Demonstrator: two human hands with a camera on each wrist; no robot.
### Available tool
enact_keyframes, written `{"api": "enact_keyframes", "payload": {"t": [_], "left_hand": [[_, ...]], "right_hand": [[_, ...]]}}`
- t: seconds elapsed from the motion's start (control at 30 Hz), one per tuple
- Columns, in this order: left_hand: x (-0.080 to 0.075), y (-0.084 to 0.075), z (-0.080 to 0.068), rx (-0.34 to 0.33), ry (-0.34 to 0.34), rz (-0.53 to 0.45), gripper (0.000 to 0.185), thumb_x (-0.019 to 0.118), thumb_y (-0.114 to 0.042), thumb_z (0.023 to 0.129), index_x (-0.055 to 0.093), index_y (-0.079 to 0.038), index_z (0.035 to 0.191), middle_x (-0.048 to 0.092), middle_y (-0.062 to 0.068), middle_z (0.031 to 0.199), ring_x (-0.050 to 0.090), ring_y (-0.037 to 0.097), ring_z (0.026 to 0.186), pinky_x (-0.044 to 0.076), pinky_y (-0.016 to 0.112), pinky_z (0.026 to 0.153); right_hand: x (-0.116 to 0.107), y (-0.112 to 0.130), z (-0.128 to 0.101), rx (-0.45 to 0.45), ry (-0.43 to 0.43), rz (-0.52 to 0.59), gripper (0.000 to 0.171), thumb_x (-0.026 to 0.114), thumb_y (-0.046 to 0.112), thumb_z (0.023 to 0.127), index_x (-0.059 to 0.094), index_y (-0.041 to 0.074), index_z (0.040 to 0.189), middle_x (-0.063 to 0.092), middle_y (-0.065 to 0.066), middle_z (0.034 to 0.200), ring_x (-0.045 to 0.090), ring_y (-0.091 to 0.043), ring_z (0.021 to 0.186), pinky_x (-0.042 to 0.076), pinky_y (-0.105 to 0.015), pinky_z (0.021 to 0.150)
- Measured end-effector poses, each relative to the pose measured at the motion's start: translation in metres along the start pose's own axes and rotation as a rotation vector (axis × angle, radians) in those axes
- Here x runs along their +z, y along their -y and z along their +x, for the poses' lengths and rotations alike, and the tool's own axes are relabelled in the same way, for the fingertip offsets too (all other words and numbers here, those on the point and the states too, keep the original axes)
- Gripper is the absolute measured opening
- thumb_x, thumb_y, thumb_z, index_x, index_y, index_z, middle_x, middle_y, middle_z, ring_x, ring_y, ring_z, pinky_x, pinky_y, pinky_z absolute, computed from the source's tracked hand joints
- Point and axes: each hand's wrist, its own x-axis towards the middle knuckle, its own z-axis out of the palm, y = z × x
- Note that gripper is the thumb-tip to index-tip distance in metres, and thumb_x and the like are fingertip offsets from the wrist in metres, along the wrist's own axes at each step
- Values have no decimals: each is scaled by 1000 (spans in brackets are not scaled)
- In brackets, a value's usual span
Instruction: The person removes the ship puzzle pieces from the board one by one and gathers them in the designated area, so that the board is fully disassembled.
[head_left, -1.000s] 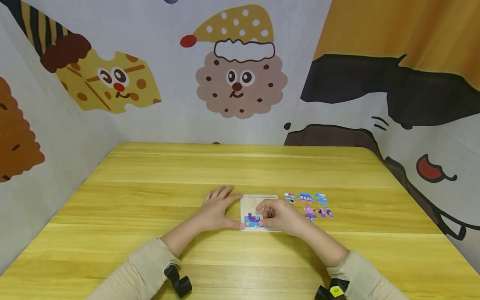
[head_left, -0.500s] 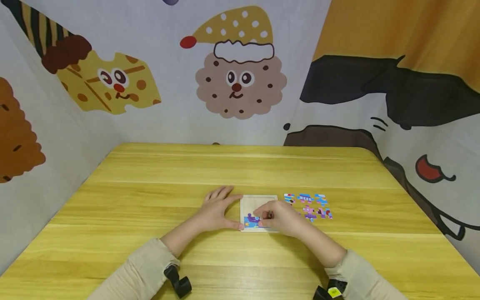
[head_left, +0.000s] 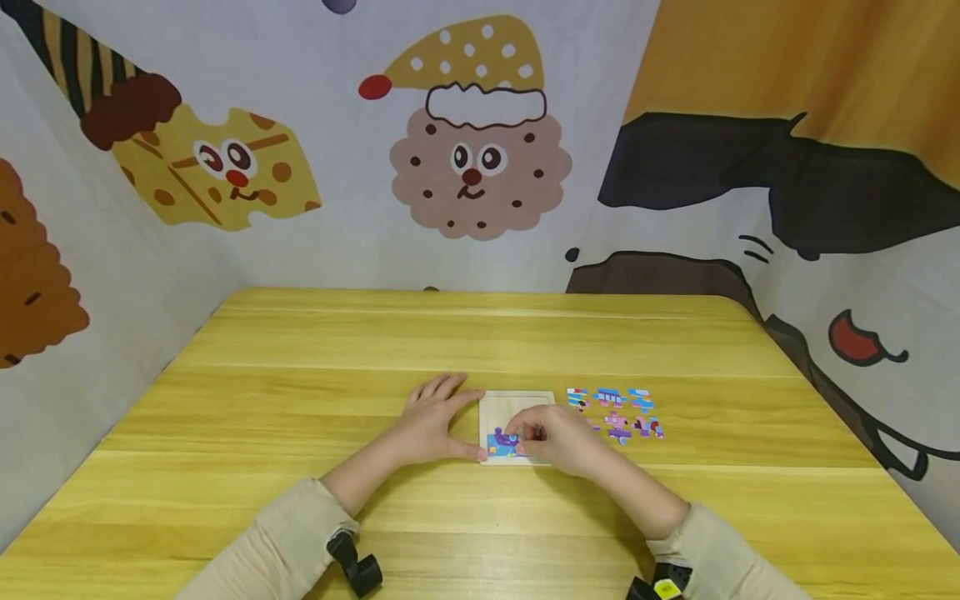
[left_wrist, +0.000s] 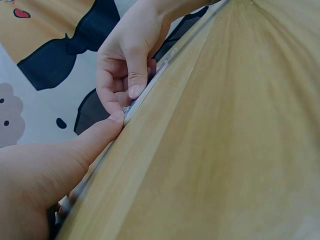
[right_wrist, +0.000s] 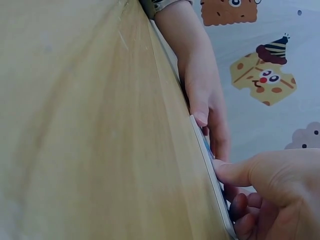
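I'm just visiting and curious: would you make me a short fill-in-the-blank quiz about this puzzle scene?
1. The puzzle tray lies on a ____ wooden table.
2. The loose puzzle pieces lie to the ____ of the tray.
3. The left hand steadies the tray's ____ edge.
4. The right hand presses a piece into the tray's ____ part.

Missing words: yellow; right; left; near

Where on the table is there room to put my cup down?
The table is bare behind the puzzle board, across its whole far half, and on the left past the left hand. It is crowded in the middle: both hands are at the board, the right hand on it, with loose pieces just right of it.
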Motion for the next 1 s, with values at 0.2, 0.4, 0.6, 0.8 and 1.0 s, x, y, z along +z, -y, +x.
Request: {"api": "enact_keyframes", "payload": {"t": [0.2, 0.4, 0.6, 0.8, 1.0], "left_hand": [[1, -1, 0, -2, 1, -9, 96, 68, -72, 69, 42, -21, 146, 21, 15, 156, 15, 37, 141, 9, 58, 109], [1, 0, -1, 6, 1, -12, 94, 69, -70, 70, 42, -21, 146, 20, 16, 156, 15, 38, 141, 9, 58, 109], [0, 1, 0, 9, 0, -20, 93, 68, -69, 71, 42, -20, 146, 20, 16, 156, 14, 38, 141, 10, 59, 108], [-2, 1, 0, 15, 1, -16, 93, 68, -70, 71, 43, -21, 146, 20, 17, 156, 14, 38, 141, 11, 59, 108], [-3, 0, -1, 21, -2, -13, 93, 68, -70, 71, 43, -19, 145, 21, 17, 155, 15, 40, 140, 11, 61, 107]], "right_hand": [[1, 3, -3, 18, -18, -25, 18, 71, 0, 83, 69, 15, 94, 51, 9, 71, 45, -7, 58, 41, -24, 53], [9, 8, -9, -79, -77, -128, 24, 71, 0, 83, 61, 20, 75, 58, 8, 80, 50, -6, 66, 45, -22, 59], [10, 9, -9, -22, -97, -130, 22, 71, 3, 84, 63, 23, 79, 55, 13, 78, 47, -6, 64, 44, -25, 58], [6, 10, -10, 2, -68, -87, 15, 69, 7, 87, 67, 22, 91, 54, 14, 80, 48, -6, 64, 44, -27, 58], [0, 10, -16, -68, -21, -37, 16, 75, 21, 84, 70, 22, 100, 57, 13, 86, 47, -6, 65, 45, -25, 57]]}}
